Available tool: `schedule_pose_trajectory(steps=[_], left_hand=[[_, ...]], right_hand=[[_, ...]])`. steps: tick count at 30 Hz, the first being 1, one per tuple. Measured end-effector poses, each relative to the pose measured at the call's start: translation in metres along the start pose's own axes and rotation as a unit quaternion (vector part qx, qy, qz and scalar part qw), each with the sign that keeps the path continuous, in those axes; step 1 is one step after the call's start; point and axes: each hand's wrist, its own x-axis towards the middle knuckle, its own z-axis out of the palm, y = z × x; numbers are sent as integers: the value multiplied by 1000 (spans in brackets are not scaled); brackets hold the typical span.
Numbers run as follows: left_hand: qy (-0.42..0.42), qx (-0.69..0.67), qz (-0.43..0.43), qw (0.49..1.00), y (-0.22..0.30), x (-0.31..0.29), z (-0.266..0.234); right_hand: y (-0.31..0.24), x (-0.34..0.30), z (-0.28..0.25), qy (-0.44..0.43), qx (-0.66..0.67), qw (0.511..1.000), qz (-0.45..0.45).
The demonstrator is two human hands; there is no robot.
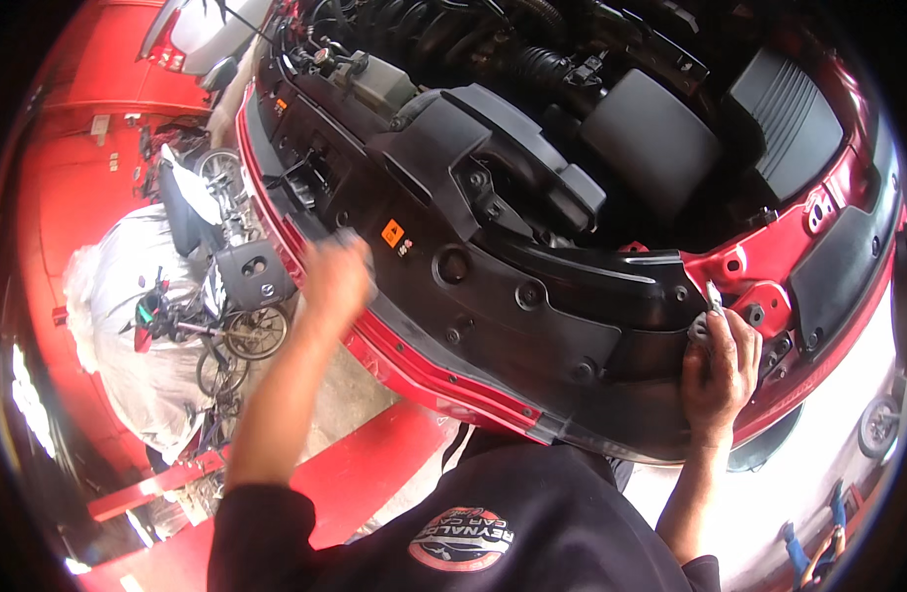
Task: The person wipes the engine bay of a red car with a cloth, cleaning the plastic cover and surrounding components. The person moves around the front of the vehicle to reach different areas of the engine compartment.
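Note:
An open red car's engine bay lies before me, its front edge covered by a black plastic panel (512, 326). Over the left part of that panel is my left hand (337, 281), smeared by motion, its fingers curled round something greyish that is too blurred to name. Near the panel's right end, by the red body metal (764, 306), my right hand (722, 375) is closed on a crumpled grey-white cloth (705, 331). That cloth pokes out between thumb and fingers. An orange warning label (392, 233) sits on the panel just right of my left hand.
Deeper in the bay are a black box cover (651, 138), an air hose (547, 64) and a pale reservoir (379, 84). Motorbikes (241, 326) and a plastic-sheeted shape (123, 306) stand at left. A person (818, 548) is at the lower right, below a wheel (877, 426).

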Motion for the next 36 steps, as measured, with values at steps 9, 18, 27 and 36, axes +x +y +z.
schedule_pose_trajectory(steps=[9, 18, 27, 36], left_hand=[[-137, 24, -37, 990, 50, 3, -31], [-98, 84, -70, 989, -11, 23, -43], [-51, 97, -91, 990, 1, 40, 16], [-147, 183, -43, 971, 15, 45, 1]], right_hand=[[1, 7, -9, -47, 93, 995, 0], [12, 4, -18, -100, 181, 978, 14], [6, 13, -11, -118, 49, 992, 18], [4, 15, -6, -142, 61, 988, 13]])
